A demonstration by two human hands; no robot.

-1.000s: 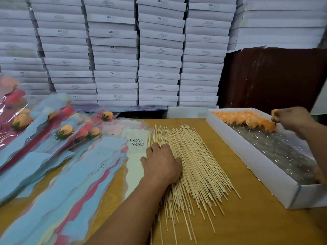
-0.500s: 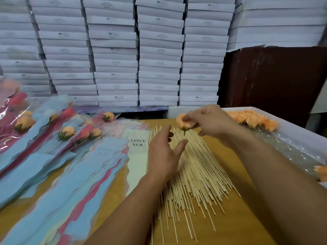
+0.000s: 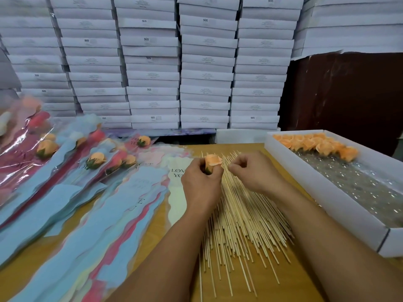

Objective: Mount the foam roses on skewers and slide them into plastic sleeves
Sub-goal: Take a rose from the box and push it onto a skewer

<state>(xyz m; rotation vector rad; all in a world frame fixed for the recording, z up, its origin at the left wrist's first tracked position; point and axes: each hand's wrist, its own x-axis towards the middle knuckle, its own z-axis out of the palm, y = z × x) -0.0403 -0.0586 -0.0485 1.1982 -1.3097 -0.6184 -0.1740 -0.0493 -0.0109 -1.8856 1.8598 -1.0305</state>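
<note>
one peach foam rose [image 3: 212, 162] sits in the left hand [image 3: 201, 182], whose fingers curl round its green base just above the far ends of the skewer pile [image 3: 237, 212] on the table [image 3: 272, 286]. the right hand [image 3: 254, 171] is close beside it with its fingers bunched in a pinch; whether a skewer is between them i cannot tell, since the pale sticks under it blend together.

risks, as i judge them: a skewer started off-centre could come out through the side of the soft foam or tear the petals, and too tight a squeeze on the base could crush the bloom. the loose sticks lie crossed over one another, so pulling one out may drag its neighbours or roll several toward the table edge. the empty sleeves [image 3: 91, 214] overlap on the left and look slippery, so one could slide when the stem goes in.

compared with half a second ago, the rose has passed from the right hand to the left, and the left hand, then spread open over the skewers, now grips it. a second ago the right hand was over at the white box [image 3: 327, 199] of roses.
</note>
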